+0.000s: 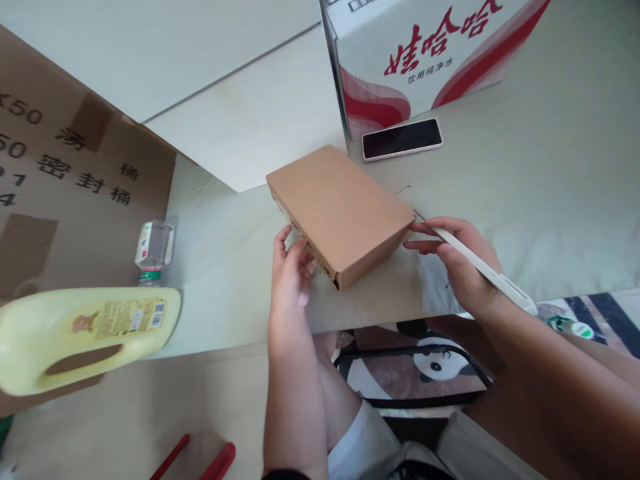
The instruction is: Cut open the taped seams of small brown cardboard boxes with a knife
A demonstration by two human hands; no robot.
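A brown cardboard box point(340, 207) sits at an angle on the pale green cloth, its plain top facing up. Along its left long side, partly hidden, runs some dark print. My left hand point(291, 270) is at that side, fingers curled against the box's lower edge; some fingertips are hidden. In my right hand point(463, 260) is a white utility knife point(483, 270), gripped between thumb and fingers. Its thin blade points toward the box's right corner, and my fingertips are close to that corner.
A phone point(403, 139) lies before a white-and-red carton point(430, 67). A white box point(250, 120) stands behind. At left are a large brown carton point(90, 160), a small clear bottle point(155, 245) and a yellow jug point(90, 333). Red handles point(219, 461) show below the cloth's edge.
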